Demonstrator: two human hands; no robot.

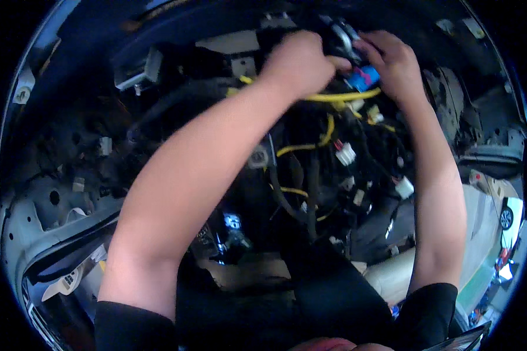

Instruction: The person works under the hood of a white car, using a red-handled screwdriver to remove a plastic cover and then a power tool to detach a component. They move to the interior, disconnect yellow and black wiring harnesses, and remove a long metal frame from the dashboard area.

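Observation:
At the top of the view, both my hands reach into a bundle of dark wiring. My left hand [301,64] is closed, one digit reaching toward a blue connector [363,76] with a pink piece; what it holds is hidden. My right hand [392,61] has its fingers bent around the end of a silver-and-black part [342,36], just above the blue connector. A thick yellow cable [339,97] runs below both hands. White connectors [345,153] dangle lower among thinner yellow cables [295,149].
I am in a stripped vehicle interior with bare metal panels [23,228] at left and a grey metal box [137,69] at upper left. A white connector [403,187] hangs beside my right forearm. A pale trim panel [479,228] is at right, with a white car [509,222] beyond.

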